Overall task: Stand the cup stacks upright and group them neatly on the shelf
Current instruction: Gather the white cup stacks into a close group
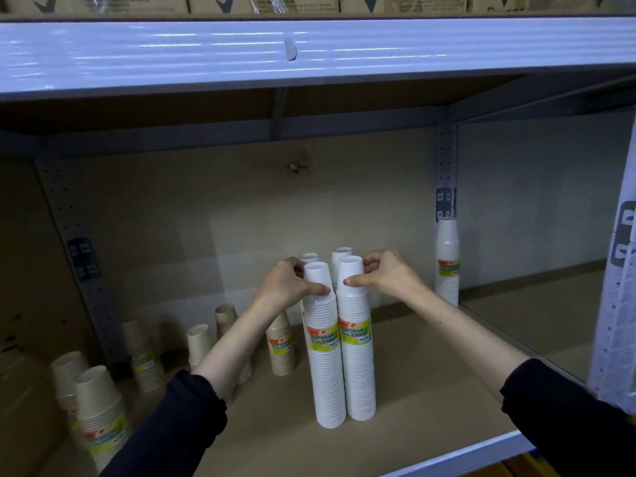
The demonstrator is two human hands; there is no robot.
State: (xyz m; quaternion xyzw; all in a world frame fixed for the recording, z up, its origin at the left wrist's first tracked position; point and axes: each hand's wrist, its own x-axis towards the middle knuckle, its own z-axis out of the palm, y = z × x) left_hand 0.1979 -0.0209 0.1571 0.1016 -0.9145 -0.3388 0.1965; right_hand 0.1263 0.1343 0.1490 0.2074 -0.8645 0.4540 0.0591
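Left hand (287,285) tight around top of left white stack (326,366), right hand (390,274) tight around right white stack (358,366).

Label (355,333) on front-R white cup stack (360,383): "DISPOSABLE TABLEWARE"; other txt unreadable.

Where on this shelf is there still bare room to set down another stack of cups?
The widest bare patch of the shelf board lies right of the grouped white stacks, up to the lone white stack by the post. A narrower strip runs along the front edge. The left side is crowded with tan cup stacks.
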